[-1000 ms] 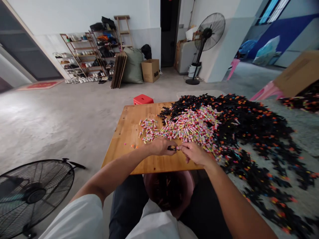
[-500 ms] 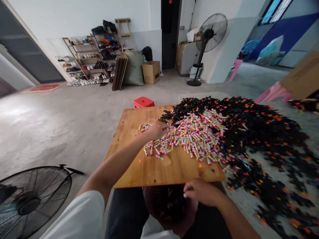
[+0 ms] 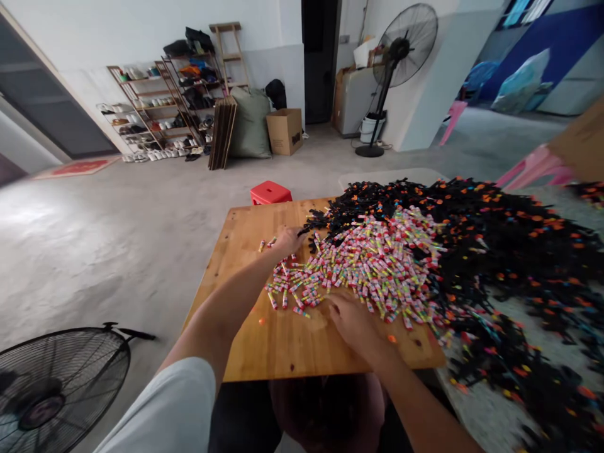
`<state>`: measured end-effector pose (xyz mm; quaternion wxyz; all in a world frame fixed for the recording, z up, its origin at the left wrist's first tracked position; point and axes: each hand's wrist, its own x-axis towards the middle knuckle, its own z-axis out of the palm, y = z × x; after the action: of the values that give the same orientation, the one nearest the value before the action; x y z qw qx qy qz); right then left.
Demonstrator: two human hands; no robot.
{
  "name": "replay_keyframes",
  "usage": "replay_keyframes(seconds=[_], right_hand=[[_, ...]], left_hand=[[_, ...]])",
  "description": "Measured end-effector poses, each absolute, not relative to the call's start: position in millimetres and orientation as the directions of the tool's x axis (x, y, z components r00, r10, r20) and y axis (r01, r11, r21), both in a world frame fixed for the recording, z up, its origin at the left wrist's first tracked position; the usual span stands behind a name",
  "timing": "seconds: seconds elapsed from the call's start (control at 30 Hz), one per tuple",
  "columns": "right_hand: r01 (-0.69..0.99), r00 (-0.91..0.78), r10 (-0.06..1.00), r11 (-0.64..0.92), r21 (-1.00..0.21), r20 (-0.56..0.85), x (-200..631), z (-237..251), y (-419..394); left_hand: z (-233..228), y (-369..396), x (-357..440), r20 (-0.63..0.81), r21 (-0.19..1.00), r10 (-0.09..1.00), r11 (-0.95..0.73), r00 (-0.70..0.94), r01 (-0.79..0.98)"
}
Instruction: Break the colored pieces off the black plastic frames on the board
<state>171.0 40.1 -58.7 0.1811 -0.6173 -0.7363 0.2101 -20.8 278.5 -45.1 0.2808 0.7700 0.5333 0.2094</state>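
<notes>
A wooden board lies in front of me as a tabletop. A heap of small colourful tubes covers its right half, ringed by a large spread of black pieces with orange dots. My left hand reaches to the heap's far left edge, fingers curled down on a few loose tubes. My right hand rests palm down at the heap's near edge, fingers touching the tubes. Whether either hand grips anything is hidden.
A pink basin with dark pieces sits below the board's near edge on my lap. A black floor fan stands at lower left. A red stool is beyond the board. Shoe racks, a cardboard box and a standing fan line the back.
My hands parted from a small black piece held together. The right hand dipped to the basin, then came back up to the heap's near edge. The left reached to the heap's far left.
</notes>
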Motion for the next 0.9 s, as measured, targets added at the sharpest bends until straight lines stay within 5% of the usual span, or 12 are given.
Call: replay_keyframes(seconds=[0.1, 0.2, 0.37, 0.53, 0.6, 0.73, 0.8, 0.9], right_hand=[[0.911, -0.26, 0.965, 0.238, -0.336, -0.022, 150.2, -57.9, 58.7], [0.961, -0.223, 0.973, 0.209, -0.179, -0.063, 140.1, -52.2, 63.7], [0.969, -0.216, 0.972, 0.201, -0.144, -0.095, 143.0, -51.5, 65.0], [0.946, -0.17, 0.984, 0.15, -0.287, -0.045, 151.4, -57.5, 54.8], [0.882, -0.127, 0.992, 0.124, -0.454, 0.025, 156.2, -54.8, 45.8], [0.364, -0.094, 0.995, 0.046, -0.93, 0.013, 164.9, -34.5, 19.0], [0.128, -0.097, 0.995, 0.03, -0.991, 0.018, 167.9, -18.8, 3.7], [0.063, -0.07, 0.993, 0.103, -0.993, 0.099, 172.4, 4.7, -16.5]], left_hand=[[-47.1, 246.1, -40.2, 0.018, 0.765, 0.942, -0.229, 0.335, 0.602], [-47.0, 202.4, -59.5, 0.029, 0.963, 0.916, -0.133, 0.4, 0.234], [-33.8, 133.6, -72.1, -0.049, 0.998, 0.911, 0.065, 0.409, -0.024], [-17.4, 95.5, -64.3, -0.009, 0.999, 0.904, -0.008, 0.427, 0.038], [-12.2, 85.8, -59.2, 0.06, 0.983, 0.882, -0.134, 0.467, 0.126], [-1.9, 66.3, -46.6, 0.182, 0.904, 0.826, -0.354, 0.533, 0.24], [3.6, 56.3, -39.8, 0.236, 0.87, 0.786, -0.432, 0.571, 0.236], [13.7, 43.1, -31.8, 0.367, 0.763, 0.692, -0.606, 0.622, 0.225]])
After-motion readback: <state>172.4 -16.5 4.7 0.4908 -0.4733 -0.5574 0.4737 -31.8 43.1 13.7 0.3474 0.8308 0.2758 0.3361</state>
